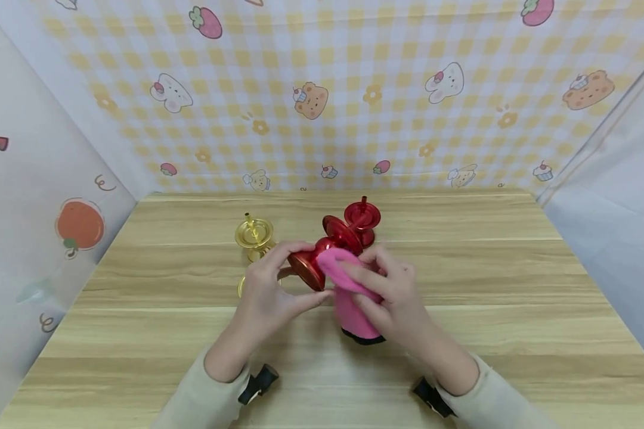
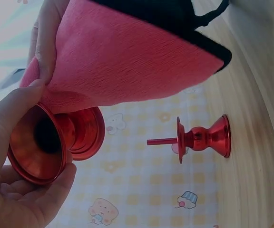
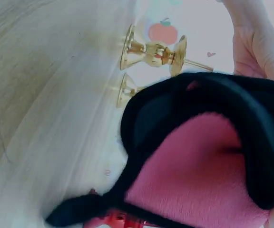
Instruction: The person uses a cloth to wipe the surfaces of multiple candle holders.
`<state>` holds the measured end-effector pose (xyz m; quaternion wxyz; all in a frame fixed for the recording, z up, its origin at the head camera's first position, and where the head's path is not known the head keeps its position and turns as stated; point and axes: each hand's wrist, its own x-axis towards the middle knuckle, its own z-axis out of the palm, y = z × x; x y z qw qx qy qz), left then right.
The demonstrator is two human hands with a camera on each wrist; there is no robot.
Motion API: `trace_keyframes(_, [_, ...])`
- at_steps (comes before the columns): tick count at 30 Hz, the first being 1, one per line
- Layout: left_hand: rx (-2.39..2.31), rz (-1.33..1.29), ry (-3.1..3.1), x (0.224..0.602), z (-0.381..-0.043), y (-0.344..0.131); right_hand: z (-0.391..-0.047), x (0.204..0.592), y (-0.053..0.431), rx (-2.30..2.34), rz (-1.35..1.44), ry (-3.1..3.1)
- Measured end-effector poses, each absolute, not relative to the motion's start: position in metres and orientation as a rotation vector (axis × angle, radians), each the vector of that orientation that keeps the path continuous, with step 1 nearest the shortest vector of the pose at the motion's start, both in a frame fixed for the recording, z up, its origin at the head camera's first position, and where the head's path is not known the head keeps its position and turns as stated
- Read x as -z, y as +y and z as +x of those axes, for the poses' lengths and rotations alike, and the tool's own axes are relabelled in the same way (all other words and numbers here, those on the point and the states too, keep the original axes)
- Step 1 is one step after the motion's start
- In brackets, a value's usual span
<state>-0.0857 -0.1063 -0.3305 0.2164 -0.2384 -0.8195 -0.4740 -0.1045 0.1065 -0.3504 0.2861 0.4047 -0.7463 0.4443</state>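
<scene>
A shiny red candlestick [image 1: 307, 271] is held tilted above the table, its flared base toward the person. My left hand [image 1: 263, 295] grips it by the base; in the left wrist view the hollow underside [image 2: 23, 154] faces the camera between thumb and fingers. My right hand [image 1: 394, 292] pinches a pink plush cloth [image 1: 356, 316] with black edging and presses it to the candlestick's stem. In the right wrist view the cloth [image 3: 194, 175] hangs in a loose fold and hides the fingers. Behind stands a second red candlestick [image 1: 362, 215], upright.
A gold candlestick [image 1: 254, 232] stands at the back left, with another gold candlestick [image 1: 241, 287] mostly hidden behind the left hand. Both gold ones show upright in the right wrist view. A patterned cloth backdrop [image 1: 349, 125] rises along the back of the wooden table [image 1: 494, 286].
</scene>
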Motion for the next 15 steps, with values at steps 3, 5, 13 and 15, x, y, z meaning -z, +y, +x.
trace_keyframes(3, [1.352,-0.662,-2.265,0.3298,-0.0849,-0.1066,-0.0992,0.3502,0.1057,-1.106,1.074,-2.030])
trace_keyframes(5, [1.387,-0.658,-2.244,0.3294,-0.0841,-0.1064,-0.0976,0.3496,0.1063,-1.115,1.074,-2.041])
trace_keyframes(13, [1.614,-0.597,-2.086,0.3252,-0.0799,-0.1041,-0.1001,0.3513,0.1074,-1.159,1.103,-1.986])
trace_keyframes(15, [1.705,-0.569,-2.059,0.3247,-0.0792,-0.1027,-0.1004,0.3524,0.1055,-1.193,1.093,-1.967])
